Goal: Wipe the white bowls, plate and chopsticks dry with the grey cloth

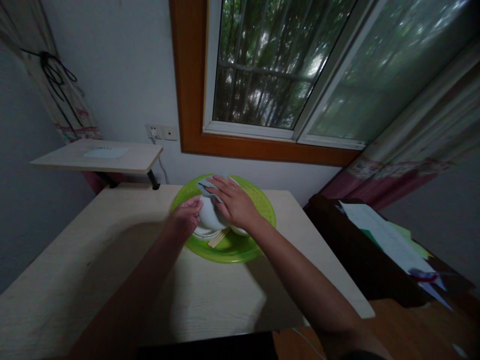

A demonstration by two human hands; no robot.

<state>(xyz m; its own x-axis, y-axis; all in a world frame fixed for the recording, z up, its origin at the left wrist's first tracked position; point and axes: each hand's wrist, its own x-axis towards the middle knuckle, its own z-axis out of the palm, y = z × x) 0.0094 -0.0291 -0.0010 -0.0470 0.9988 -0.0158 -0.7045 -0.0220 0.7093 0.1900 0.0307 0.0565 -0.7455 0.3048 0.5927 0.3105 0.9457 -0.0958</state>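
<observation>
My left hand [187, 214] grips the edge of a white dish [210, 215], a bowl or plate, tilted above a round green plastic basin [232, 257]. Pressed to the dish's upper side is a grey-blue cloth [207, 187], held under the fingers of my right hand [236, 202]. Below the dish, more white dishes [204, 233] are stacked in the basin. A few light wooden chopsticks [218, 238] lie beside them, their far ends hidden under the dish.
The basin stands on a pale wooden table [213, 305] by the wall. A small raised shelf [135, 162] with a paper label is at the left. Papers [386, 240] lie on a dark piece of furniture at the right, beneath a window [277, 65] and curtain.
</observation>
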